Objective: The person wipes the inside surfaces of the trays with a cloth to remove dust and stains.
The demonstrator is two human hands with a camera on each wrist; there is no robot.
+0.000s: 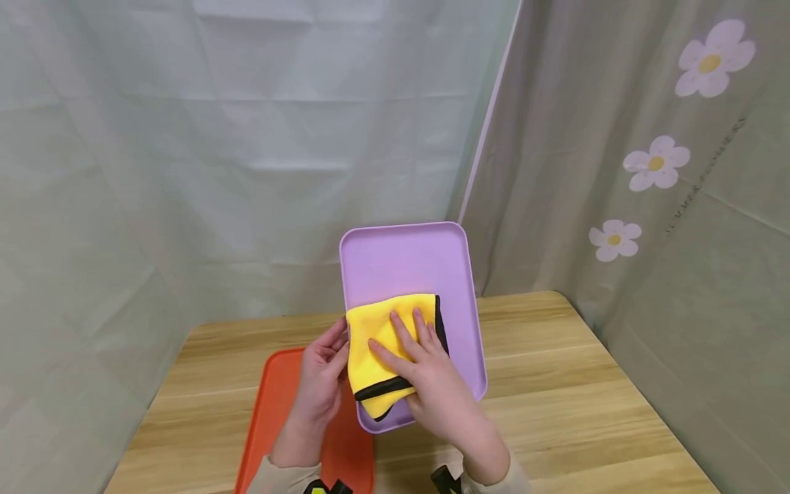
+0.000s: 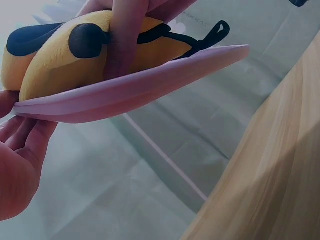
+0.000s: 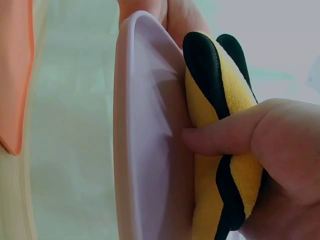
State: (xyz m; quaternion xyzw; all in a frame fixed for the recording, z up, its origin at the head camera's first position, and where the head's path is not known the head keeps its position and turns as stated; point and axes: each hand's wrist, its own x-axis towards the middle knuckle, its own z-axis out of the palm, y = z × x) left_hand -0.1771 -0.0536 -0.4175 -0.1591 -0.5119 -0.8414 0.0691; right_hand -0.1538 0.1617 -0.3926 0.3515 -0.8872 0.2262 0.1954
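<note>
A purple tray (image 1: 407, 261) is held up above the table, its left rim pinched between the thumb and fingers of my left hand (image 1: 324, 377). On its lower half lies a folded yellow cloth (image 1: 370, 329) with black edging. My right hand (image 1: 432, 381) presses on this cloth, fingers spread over its top. In the right wrist view, the thumb (image 3: 225, 135) hooks round the cloth's side, its tip close to the tray. From the left wrist view the tray appears tilted, with the cloth bulging thick on top. The cloth's underside is hidden.
An orange-red tray (image 1: 271, 405) lies on the wooden table (image 1: 555, 370), partly beneath my left forearm. Pale curtains (image 1: 296, 171) hang behind and at both sides, with white flower prints (image 1: 655, 163) on the right.
</note>
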